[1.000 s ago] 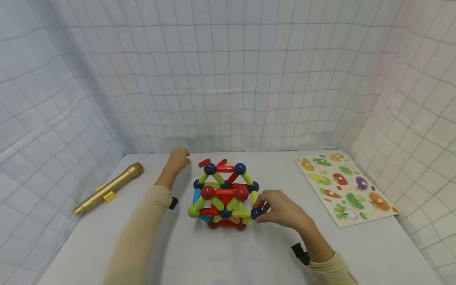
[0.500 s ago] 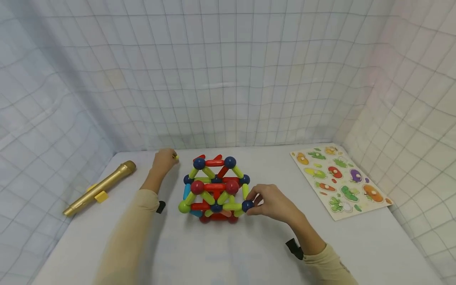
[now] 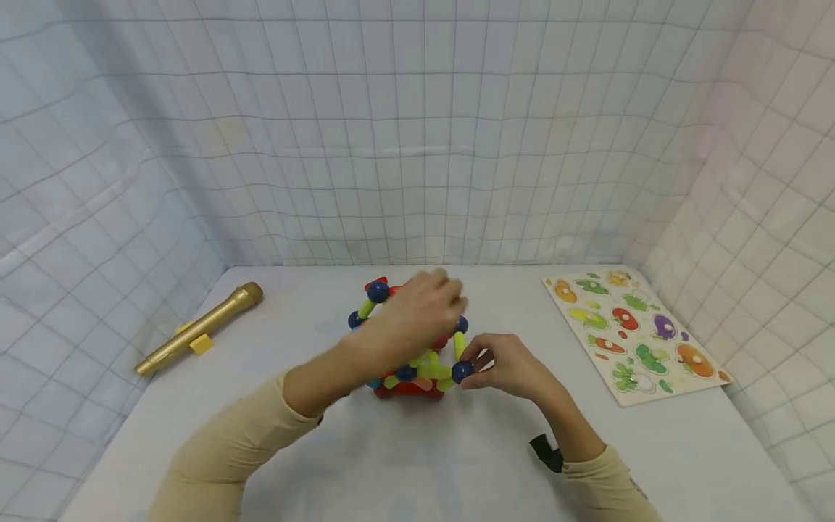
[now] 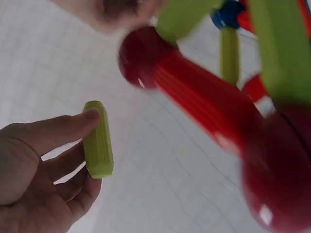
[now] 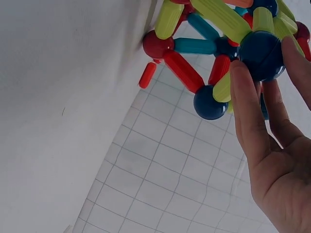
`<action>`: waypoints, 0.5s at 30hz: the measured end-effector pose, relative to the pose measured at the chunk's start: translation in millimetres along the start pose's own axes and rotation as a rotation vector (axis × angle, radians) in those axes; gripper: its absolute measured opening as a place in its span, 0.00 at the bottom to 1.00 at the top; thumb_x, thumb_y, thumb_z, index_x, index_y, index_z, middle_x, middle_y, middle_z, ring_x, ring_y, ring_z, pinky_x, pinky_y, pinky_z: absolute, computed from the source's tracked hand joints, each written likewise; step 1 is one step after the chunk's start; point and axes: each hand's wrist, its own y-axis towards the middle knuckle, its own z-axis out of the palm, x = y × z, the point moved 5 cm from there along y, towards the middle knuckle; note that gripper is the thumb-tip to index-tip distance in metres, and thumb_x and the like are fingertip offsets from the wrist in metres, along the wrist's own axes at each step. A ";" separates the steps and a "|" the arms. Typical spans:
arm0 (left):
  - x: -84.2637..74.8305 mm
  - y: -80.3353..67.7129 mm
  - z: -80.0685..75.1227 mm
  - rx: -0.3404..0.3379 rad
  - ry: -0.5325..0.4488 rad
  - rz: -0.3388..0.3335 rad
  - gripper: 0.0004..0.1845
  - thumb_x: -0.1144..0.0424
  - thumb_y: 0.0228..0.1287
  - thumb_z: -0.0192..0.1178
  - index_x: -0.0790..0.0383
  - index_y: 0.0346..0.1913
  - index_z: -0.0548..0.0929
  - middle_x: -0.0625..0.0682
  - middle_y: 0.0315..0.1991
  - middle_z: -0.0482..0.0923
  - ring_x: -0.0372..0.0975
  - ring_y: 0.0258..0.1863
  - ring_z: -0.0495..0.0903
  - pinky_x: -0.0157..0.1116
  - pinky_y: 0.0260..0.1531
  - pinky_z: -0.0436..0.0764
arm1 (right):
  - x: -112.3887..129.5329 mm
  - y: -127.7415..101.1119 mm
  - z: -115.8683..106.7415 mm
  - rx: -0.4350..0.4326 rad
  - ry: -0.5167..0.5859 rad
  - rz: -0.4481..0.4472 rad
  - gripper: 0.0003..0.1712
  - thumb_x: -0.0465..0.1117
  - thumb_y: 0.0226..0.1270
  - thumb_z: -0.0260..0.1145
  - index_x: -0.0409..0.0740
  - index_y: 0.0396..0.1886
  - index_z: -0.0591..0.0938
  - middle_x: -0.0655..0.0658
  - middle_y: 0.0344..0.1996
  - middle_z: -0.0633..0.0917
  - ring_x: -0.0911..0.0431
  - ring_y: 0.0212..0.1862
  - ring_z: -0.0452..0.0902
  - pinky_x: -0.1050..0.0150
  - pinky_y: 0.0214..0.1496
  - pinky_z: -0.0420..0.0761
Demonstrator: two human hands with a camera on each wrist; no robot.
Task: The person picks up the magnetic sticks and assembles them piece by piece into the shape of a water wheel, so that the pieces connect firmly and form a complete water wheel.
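A frame of coloured rods and balls (image 3: 409, 389) stands mid-table, partly covered by my left hand (image 3: 417, 312) in the head view. In the left wrist view, that hand pinches a yellow-green rod (image 4: 98, 141) between thumb and fingers. The rod is held apart from the frame, beside a red rod (image 4: 199, 97) that joins two dark red balls (image 4: 138, 57). At the frame's right corner, my right hand (image 3: 505, 366) grips a dark blue ball (image 5: 262, 56) with its fingertips. Yellow-green rods meet that ball.
A golden toy microphone (image 3: 198, 330) with yellow blocks (image 3: 201, 344) beside it lies on the left. On the right is a vegetable puzzle board (image 3: 636, 333). A loose red rod (image 3: 376, 283) lies behind the frame. White grid-lined cloth walls (image 3: 417, 145) enclose the table.
My left hand has moved from the table's back left, right and over the frame, carrying the yellow-green rod it picked up there. My right hand stays on the blue ball.
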 end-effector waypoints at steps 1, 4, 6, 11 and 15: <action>-18.9 3.4 0.9 0.001 0.095 0.056 0.10 0.59 0.59 0.69 0.56 0.43 0.87 0.49 0.36 0.80 0.41 0.39 0.74 0.32 0.43 0.77 | -1.2 0.2 -0.2 -0.014 -0.003 -0.010 0.18 0.41 0.50 0.78 0.44 0.41 0.83 0.50 0.35 0.85 0.60 0.35 0.80 0.69 0.35 0.80; -60.3 6.4 14.3 0.038 0.278 0.145 0.13 0.50 0.58 0.69 0.53 0.42 0.89 0.46 0.35 0.80 0.38 0.38 0.74 0.30 0.42 0.76 | -3.6 1.5 -0.3 -0.052 -0.027 -0.048 0.09 0.37 0.55 0.73 0.41 0.35 0.83 0.52 0.27 0.81 0.62 0.29 0.73 0.71 0.30 0.74; -75.5 6.0 26.0 0.063 0.334 0.165 0.15 0.47 0.57 0.69 0.50 0.43 0.89 0.45 0.37 0.82 0.38 0.41 0.76 0.29 0.44 0.77 | -4.0 2.2 -1.0 -0.072 -0.052 -0.068 0.04 0.34 0.57 0.69 0.39 0.31 0.82 0.52 0.22 0.76 0.62 0.26 0.67 0.71 0.27 0.69; -88.9 5.1 47.7 0.092 0.402 0.172 0.17 0.46 0.58 0.68 0.49 0.46 0.89 0.46 0.41 0.83 0.36 0.43 0.78 0.27 0.45 0.77 | -5.4 2.6 -3.3 -0.068 -0.041 -0.048 0.03 0.30 0.58 0.65 0.40 0.31 0.82 0.52 0.21 0.75 0.61 0.25 0.66 0.70 0.25 0.66; -93.3 4.9 57.0 0.056 0.411 0.175 0.15 0.48 0.60 0.67 0.51 0.46 0.89 0.46 0.39 0.84 0.36 0.41 0.78 0.26 0.39 0.75 | -5.4 2.8 -4.1 -0.045 -0.034 -0.013 0.00 0.35 0.61 0.66 0.42 0.32 0.82 0.52 0.23 0.76 0.60 0.27 0.68 0.69 0.27 0.68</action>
